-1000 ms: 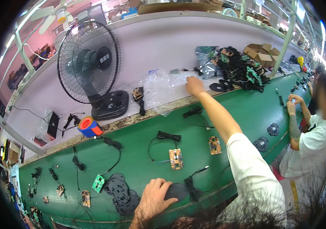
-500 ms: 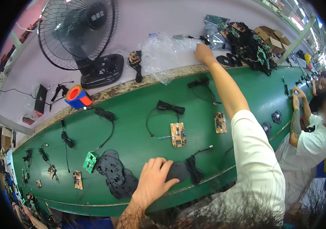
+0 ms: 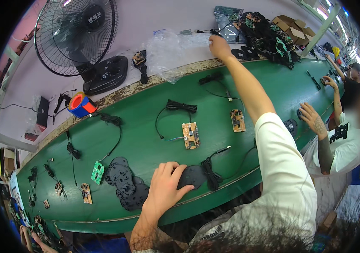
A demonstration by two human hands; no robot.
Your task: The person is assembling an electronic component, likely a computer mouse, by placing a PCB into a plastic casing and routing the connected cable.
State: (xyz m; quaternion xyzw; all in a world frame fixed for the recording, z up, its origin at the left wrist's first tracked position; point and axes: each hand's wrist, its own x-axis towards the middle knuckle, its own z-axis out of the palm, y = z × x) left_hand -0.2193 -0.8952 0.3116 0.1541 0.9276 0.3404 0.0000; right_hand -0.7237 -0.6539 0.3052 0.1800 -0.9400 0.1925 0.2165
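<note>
My left hand (image 3: 166,185) rests palm down over a black plastic shell (image 3: 194,176) on the green bench, its thumb apart from the fingers. More black shells (image 3: 123,183), shaped like game controller housings, are stacked just left of it. My right arm stretches across the bench to the back ledge. There my right hand (image 3: 220,47) is curled closed beside a clear plastic bag (image 3: 203,40) and a thin black cable; its fingertips are hidden. Bundled black cable (image 3: 211,173) touches the shell's right side. Brown circuit boards (image 3: 190,135) with black cables lie farther back.
A black fan (image 3: 106,75) and a blue and orange tape roll (image 3: 81,104) stand along the back. Tangled cables with boards (image 3: 268,40) pile up on the right ledge beside an open carton (image 3: 294,29). A co-worker's hand (image 3: 313,118) reaches over a black part at right.
The whole view has shifted slightly, while my left hand stays on the shell and my right hand at the ledge. The co-worker's hands have moved apart, one now over the black part.
</note>
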